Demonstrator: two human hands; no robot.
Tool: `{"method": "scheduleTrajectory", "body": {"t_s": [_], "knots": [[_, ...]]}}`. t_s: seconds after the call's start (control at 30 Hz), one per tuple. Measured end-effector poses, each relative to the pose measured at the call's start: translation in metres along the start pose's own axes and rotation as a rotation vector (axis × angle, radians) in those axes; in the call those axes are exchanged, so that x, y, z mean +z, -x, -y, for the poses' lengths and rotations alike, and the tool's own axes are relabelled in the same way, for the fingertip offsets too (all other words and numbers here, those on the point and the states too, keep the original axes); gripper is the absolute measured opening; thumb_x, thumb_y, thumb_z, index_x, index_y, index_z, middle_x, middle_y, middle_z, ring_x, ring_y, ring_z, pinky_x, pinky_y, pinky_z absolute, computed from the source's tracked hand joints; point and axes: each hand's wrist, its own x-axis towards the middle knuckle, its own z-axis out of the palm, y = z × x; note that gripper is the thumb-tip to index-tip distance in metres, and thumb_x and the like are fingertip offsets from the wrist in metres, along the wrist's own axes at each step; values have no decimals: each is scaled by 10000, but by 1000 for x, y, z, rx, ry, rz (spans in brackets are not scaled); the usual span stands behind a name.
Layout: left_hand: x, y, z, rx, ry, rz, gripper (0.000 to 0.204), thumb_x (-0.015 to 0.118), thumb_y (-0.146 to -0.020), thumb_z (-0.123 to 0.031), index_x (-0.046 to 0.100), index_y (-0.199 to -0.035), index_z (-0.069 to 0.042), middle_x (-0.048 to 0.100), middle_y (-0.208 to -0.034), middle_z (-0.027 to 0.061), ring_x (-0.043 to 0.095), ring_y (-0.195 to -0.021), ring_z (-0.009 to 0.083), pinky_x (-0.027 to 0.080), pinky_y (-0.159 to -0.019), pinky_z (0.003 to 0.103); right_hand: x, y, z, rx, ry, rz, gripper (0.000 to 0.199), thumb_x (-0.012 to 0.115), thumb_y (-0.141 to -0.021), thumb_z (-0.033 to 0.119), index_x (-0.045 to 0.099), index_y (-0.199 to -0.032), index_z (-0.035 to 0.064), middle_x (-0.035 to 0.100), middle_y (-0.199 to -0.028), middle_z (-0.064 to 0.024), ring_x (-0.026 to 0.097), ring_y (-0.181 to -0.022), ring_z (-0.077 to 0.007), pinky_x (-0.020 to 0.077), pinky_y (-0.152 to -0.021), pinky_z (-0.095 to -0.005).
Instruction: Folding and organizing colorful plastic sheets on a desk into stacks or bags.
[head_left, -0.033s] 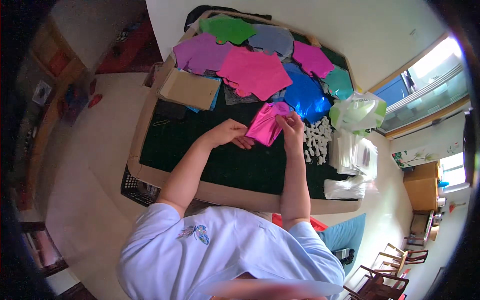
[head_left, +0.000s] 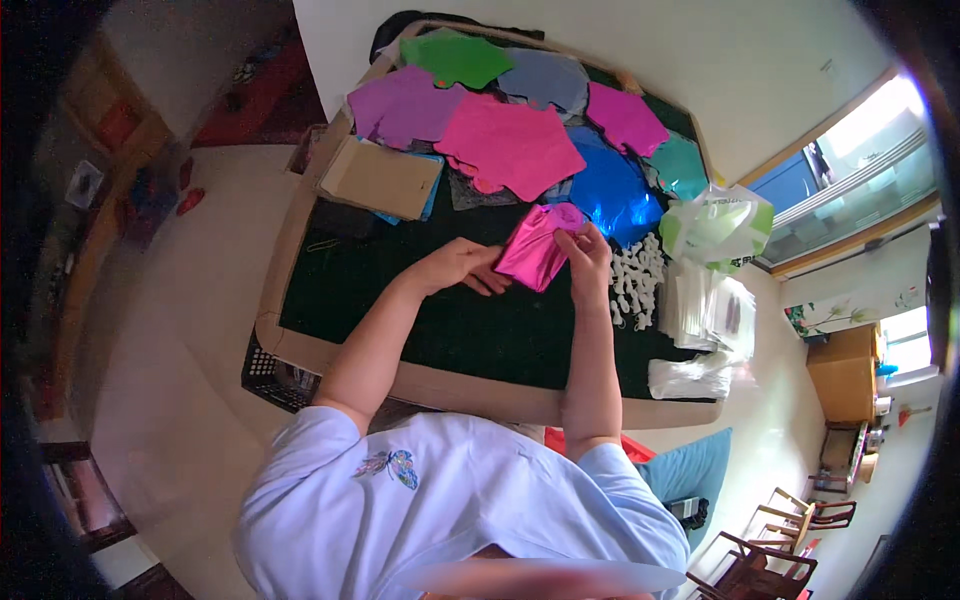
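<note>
A folded, shiny pink foil piece (head_left: 537, 250) is held over the dark green tabletop between my two hands. My left hand (head_left: 462, 268) is at its left edge, thumb at the edge and fingers partly beneath it. My right hand (head_left: 588, 256) pinches its upper right part, thumb and fingers closed on it. A large flat pink sheet (head_left: 515, 145) lies just beyond. Close to my right hand are a shiny blue foil sheet (head_left: 612, 192) and a pile of small white tied bundles (head_left: 635, 282).
Purple (head_left: 405, 108), green (head_left: 455, 58), grey (head_left: 545, 78), magenta (head_left: 625, 117) and teal (head_left: 680, 165) sheets cover the table's far part. A cardboard piece (head_left: 380, 178) lies left. Clear plastic sleeves (head_left: 705, 310) and a white-green bag (head_left: 715, 225) sit right. A raised tan rim (head_left: 480, 392) borders the table.
The pink foil piece and both hands have shifted very slightly to the right. The grip looks the same.
</note>
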Motion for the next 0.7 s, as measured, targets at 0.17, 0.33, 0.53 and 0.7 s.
{"method": "scheduleTrajectory", "body": {"t_s": [0.17,0.33,0.53,0.7], "knots": [[8,-8,20,68,-165,-84,315,481,-911,-250,589,-996,33,645,-881,140,647,-785,226,536,-689,329,9,4,2,-14,39,-31,239,643,-753,-3,429,-681,75,473,-648,50,401,-596,-35,303,-530,-204],[11,-4,13,5,-4,14,311,495,-904,-251,585,-1029,20,647,-882,114,637,-827,220,524,-728,335,6,7,3,29,9,-62,211,644,-753,5,452,-696,71,467,-643,46,384,-588,-37,290,-520,-214],[7,-12,33,313,-140,-228,332,520,-885,-320,593,-1058,-46,640,-926,69,621,-830,157,472,-740,280,25,19,-2,-32,232,110,144,630,-767,3,495,-733,41,528,-684,16,478,-655,-60,385,-587,-214],[-16,-15,30,97,123,-410,336,531,-878,-313,573,-1069,-40,616,-1011,67,603,-895,165,457,-787,291,52,30,16,47,-33,149,274,609,-804,31,479,-1045,34,565,-961,-45,541,-893,-111,432,-787,-240]]}}
